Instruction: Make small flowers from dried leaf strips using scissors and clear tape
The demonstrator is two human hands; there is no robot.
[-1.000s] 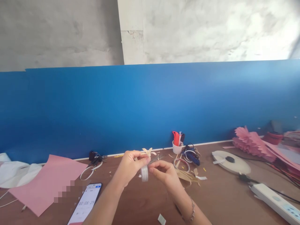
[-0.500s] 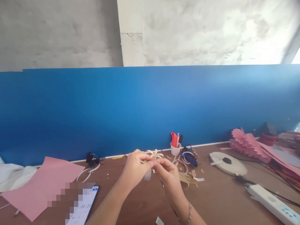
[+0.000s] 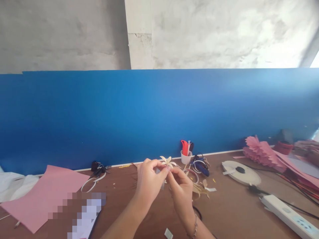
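Note:
Between my hands is a small cream flower [image 3: 168, 162] with several narrow petals that spread outward above my fingertips. My left hand [image 3: 151, 176] pinches it from the left, thumb against forefinger. From the right, my right hand [image 3: 179, 182] closes on its base, its fingertips meeting the left thumb. The lower part of the flower is hidden behind the fingers. A pale translucent strip hangs below the fingers, partly covered. Behind the right hand, cream and tan petal-like scraps [image 3: 199, 190] lie on the brown table [image 3: 221, 212].
Pink paper [image 3: 47, 196] and a partly blurred phone [image 3: 86, 215] lie at left. A white cup [image 3: 185, 158] of tools stands by the blue partition [image 3: 149, 113]. Rightward are a white tape reel [image 3: 243, 177], a power strip [image 3: 290, 212] and pleated pink paper [image 3: 261, 154].
Both hands and the flower have shifted slightly right and up. The flower has turned a little, and the grip of both hands stays closed.

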